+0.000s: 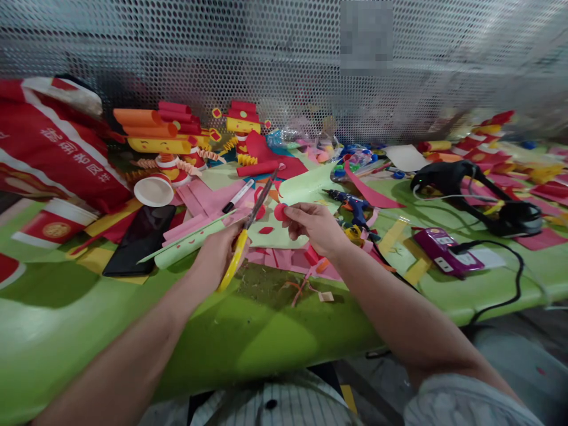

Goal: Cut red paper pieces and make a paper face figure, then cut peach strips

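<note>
My left hand (pixel 222 254) is wrapped round a pair of scissors (pixel 232 260) with yellow handles, its blades pointing up and away from me. Between the thumb and fingers of my right hand (pixel 313 226) is a small round red paper piece (pixel 280 212), just right of the blades. Beneath both hands lies a pale green paper sheet (pixel 284 235) with small red cut shapes on it. A black-and-white marker (pixel 238 196) rests on pink paper strips (pixel 202 198) beyond my left hand. A blue glue gun (pixel 352 206) lies beyond my right hand.
A black phone (pixel 139 241), paper cups (pixel 55 223) and a red bag (pixel 57 145) stand at left. Paper figures (pixel 164 148) line the perforated metal wall (pixel 275 65). At right are a purple power adapter (pixel 446 251) with a black cable and a black headset (pixel 479 195).
</note>
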### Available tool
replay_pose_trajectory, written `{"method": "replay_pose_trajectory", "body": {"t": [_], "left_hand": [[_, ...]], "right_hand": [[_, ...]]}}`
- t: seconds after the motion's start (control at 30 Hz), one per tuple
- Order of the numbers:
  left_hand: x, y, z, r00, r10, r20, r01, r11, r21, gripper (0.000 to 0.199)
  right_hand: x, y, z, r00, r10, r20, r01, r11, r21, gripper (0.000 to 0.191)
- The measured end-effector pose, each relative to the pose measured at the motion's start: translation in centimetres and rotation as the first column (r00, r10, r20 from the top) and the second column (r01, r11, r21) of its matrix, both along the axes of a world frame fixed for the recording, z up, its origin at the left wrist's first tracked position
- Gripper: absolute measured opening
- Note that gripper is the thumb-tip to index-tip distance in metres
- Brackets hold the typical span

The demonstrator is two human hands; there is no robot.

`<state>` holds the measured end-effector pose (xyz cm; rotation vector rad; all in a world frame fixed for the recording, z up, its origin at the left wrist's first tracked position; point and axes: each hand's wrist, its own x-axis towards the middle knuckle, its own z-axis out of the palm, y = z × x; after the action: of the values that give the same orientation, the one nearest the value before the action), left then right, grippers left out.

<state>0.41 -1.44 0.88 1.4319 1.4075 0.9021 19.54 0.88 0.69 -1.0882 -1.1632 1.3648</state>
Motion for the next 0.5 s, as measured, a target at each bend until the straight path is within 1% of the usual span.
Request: {"method": "replay_pose_trajectory", "body": {"t": [0.1, 0.2, 0.3, 0.4, 0.5], "left_hand": [[0.8, -0.2, -0.3, 0.999, 0.01, 0.045, -0.009, 1.0, -0.02, 0.015], [1.1, -0.4, -0.1, 0.994, -0.011, 0.108, 0.013, 1.0, -0.023, 0.022], [1.0, -0.4, 0.0, 0.983, -0.02, 0.185, 0.023, 1.0, -0.014, 0.026], [1.0, -0.3, -0.2, 0.96, -0.024, 0.277, 0.033, 0.999, -0.028, 0.026], [1.3, -0.2, -0.6, 0.934, -0.004, 0.358, 0.009, 1.0, -0.013, 0.028]], "right_hand": [[-0.5, -0.3, 0.0, 0.999, 0.029, -0.037, -0.032, 0.997, -0.072, 0.03], [-1.1, -0.8, -0.1, 0.998, 0.062, -0.008, -0.062, 0.992, -0.106, 0.032], [-1.6, -1.2, -0.3, 0.992, 0.11, 0.061, -0.103, 0.989, -0.109, 0.031], [-1.9, -1.5, -0.6, 0.979, 0.151, 0.134, -0.138, 0.985, -0.106, 0.027], [-2.2, -1.6, -0.9, 0.976, 0.149, 0.159, -0.136, 0.987, -0.088, 0.023]]}}
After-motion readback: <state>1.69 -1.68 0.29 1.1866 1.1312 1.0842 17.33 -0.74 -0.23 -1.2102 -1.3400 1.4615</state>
